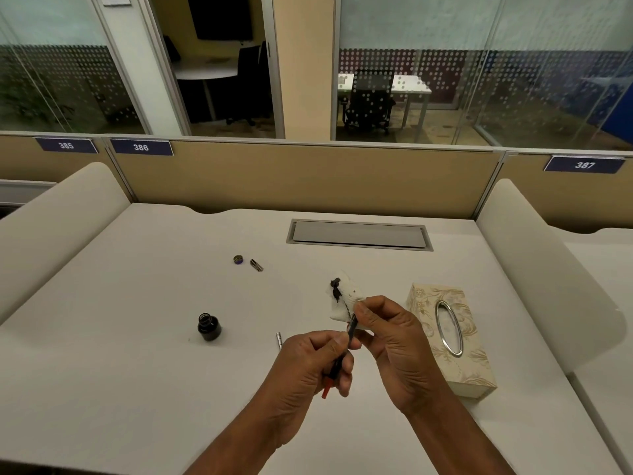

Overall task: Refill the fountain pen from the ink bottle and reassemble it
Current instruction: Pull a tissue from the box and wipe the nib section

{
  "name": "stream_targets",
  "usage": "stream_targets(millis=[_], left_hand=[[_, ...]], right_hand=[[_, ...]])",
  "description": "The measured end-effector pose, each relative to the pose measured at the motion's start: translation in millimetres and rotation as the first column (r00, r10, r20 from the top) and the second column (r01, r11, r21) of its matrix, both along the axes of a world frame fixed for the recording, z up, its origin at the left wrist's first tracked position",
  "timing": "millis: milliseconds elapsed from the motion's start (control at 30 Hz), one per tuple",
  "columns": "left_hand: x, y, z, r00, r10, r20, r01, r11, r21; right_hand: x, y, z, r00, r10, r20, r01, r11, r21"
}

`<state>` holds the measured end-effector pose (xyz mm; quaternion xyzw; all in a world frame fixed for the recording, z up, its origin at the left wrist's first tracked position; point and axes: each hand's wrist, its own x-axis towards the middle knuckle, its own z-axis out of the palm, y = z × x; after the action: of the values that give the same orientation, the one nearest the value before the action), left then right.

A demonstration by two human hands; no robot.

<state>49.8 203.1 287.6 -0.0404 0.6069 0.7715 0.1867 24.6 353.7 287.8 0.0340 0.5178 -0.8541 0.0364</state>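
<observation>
**Wiping the pen after the fill**

The pen (342,354) is held in the air over the bench (137,371), just right of the ink bottle (209,326) and nearer the person. It is the inner section only, dark with a red end poking out below the left hand (308,368), whose grip is clenched round its lower half. The right hand (390,337) pinches a tissue (344,299) against the pen's upper end; the tissue carries dark ink blots, so the nib end is most likely being wiped.

The bottle stands open, well left of the hands. Its cap (238,259) lies far behind the bottle, with a small metal part (256,265) just beside the cap. A slim silver piece (279,340), probably the barrel or pen cap, lies between the bottle and the left hand. A tissue box (448,334) sits right of the hands.

Judging from the blots and the open bottle, filling seems done. Left to do: finish the wipe, refit the loose pen parts, and close the bottle.
</observation>
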Motion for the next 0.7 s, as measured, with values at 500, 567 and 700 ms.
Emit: stream_targets(millis=[500, 567, 700], left_hand=[[4.3, 1.9, -12.5, 0.976, 0.152, -0.158, -0.176, 0.973, -0.152], [5.3, 2.2, -13.5, 0.972, 0.157, -0.174, -0.188, 0.966, -0.178], [7.3, 4.8, -15.1, 0.969, 0.167, -0.182, -0.201, 0.961, -0.190]], right_hand=[[3.8, -2.4, -1.0, 0.996, -0.087, -0.010, 0.086, 0.959, 0.269], [3.9, -1.7, -1.4, 0.996, -0.086, -0.001, 0.083, 0.960, 0.269], [4.5, -1.4, -3.0, 0.994, -0.106, 0.007, 0.100, 0.957, 0.270]])
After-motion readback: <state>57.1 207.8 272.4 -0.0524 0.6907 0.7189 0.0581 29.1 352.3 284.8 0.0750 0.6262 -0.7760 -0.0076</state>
